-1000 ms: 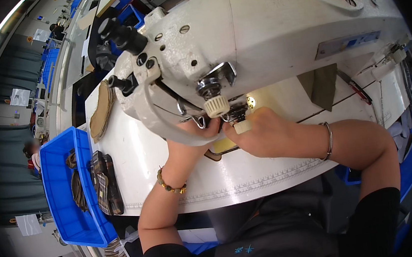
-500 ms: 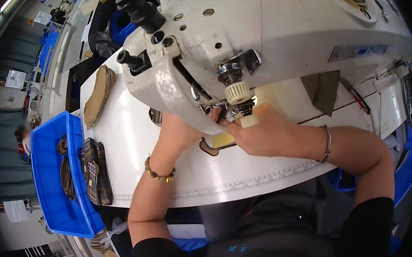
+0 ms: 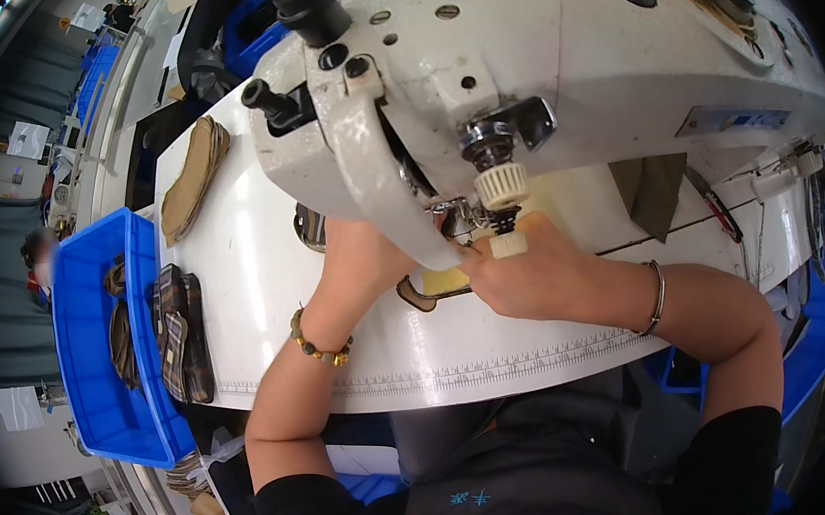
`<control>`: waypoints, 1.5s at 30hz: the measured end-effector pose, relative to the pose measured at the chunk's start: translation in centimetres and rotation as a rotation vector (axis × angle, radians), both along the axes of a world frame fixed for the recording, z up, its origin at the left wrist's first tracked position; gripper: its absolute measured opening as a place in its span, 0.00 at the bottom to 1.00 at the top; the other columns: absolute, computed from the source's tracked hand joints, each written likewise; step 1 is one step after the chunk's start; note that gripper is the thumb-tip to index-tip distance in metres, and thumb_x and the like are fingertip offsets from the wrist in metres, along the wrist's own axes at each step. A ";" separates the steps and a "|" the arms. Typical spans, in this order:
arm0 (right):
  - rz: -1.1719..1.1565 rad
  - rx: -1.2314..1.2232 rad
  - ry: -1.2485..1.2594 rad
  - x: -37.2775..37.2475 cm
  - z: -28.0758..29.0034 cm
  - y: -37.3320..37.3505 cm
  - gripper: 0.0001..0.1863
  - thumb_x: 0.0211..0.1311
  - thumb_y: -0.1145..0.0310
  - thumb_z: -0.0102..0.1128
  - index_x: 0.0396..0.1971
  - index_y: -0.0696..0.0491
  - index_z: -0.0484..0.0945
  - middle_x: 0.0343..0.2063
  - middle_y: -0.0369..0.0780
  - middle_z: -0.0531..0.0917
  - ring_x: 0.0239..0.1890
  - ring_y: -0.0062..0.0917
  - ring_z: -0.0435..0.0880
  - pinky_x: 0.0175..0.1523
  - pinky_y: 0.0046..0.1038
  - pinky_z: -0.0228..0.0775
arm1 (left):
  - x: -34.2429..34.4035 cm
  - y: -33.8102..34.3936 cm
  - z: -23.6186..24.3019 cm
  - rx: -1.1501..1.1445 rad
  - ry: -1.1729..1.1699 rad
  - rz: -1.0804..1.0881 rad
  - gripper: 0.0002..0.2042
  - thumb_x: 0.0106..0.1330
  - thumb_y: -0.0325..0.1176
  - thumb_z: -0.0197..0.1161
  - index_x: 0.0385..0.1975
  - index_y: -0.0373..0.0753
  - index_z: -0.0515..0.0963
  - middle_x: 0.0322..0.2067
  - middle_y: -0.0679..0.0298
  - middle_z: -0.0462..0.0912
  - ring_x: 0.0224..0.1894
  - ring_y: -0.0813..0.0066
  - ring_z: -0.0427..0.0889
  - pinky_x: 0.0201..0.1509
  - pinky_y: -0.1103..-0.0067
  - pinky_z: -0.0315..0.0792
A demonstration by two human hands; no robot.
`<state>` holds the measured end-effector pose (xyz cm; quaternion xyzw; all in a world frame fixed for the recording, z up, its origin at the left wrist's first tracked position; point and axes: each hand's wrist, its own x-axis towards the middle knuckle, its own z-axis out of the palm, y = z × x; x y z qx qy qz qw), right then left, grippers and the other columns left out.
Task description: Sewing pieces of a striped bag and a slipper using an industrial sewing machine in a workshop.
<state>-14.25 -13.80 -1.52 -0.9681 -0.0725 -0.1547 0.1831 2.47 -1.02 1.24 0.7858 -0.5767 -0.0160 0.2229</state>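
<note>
My left hand point(image 3: 369, 254) reaches under the head of a white sewing machine point(image 3: 395, 88); its fingertips are hidden behind the curved lever. A plaid fabric piece point(image 3: 309, 226) with a dark edge shows beside this hand. My right hand point(image 3: 527, 274) lies close to the needle area, fingers curled together, partly covered by the tension knob point(image 3: 503, 188). Whatever its fingertips press on is out of sight. Between the wrists, a tan, dark-edged curved end of fabric point(image 3: 416, 295) lies on the white table, next to a yellow patch point(image 3: 443, 281).
At left stand a blue bin point(image 3: 119, 429) with fabric pieces, a plaid stack point(image 3: 182, 332) and tan curved pieces point(image 3: 195, 180). Beyond my right hand lie olive cloth point(image 3: 652, 194) and a red-and-black cutting tool point(image 3: 715, 206). A printed ruler point(image 3: 425, 380) follows the table's front edge.
The view has shifted slightly, so the machine appears farther right. More of the plaid piece shows beside my left hand. Both hands remain near the needle.
</note>
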 end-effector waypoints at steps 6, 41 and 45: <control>0.018 0.005 -0.050 0.1 -0.4 0.0 0.05 0.43 0.70 0.62 0.21 0.54 0.83 0.14 0.41 0.79 0.20 0.35 0.83 0.25 0.36 0.73 | -0.7 0.1 0.2 0.078 0.059 0.118 0.19 0.51 0.36 0.72 0.42 0.35 0.81 0.36 0.55 0.85 0.37 0.55 0.83 0.44 0.67 0.76; -0.018 -0.035 -0.146 -0.7 -0.2 -0.5 0.03 0.44 0.70 0.63 0.20 0.50 0.84 0.18 0.39 0.81 0.20 0.31 0.84 0.24 0.32 0.74 | -4.5 1.7 2.8 0.081 -0.309 -0.133 0.15 0.51 0.28 0.68 0.41 0.40 0.85 0.33 0.60 0.73 0.40 0.61 0.76 0.36 0.68 0.68; -0.011 -0.146 -0.109 -0.7 -0.2 -0.5 0.05 0.45 0.71 0.62 0.22 0.48 0.86 0.19 0.39 0.81 0.21 0.31 0.84 0.25 0.32 0.74 | -4.6 1.7 2.7 0.042 -0.310 -0.134 0.14 0.52 0.28 0.67 0.41 0.39 0.85 0.33 0.60 0.73 0.40 0.60 0.76 0.36 0.67 0.68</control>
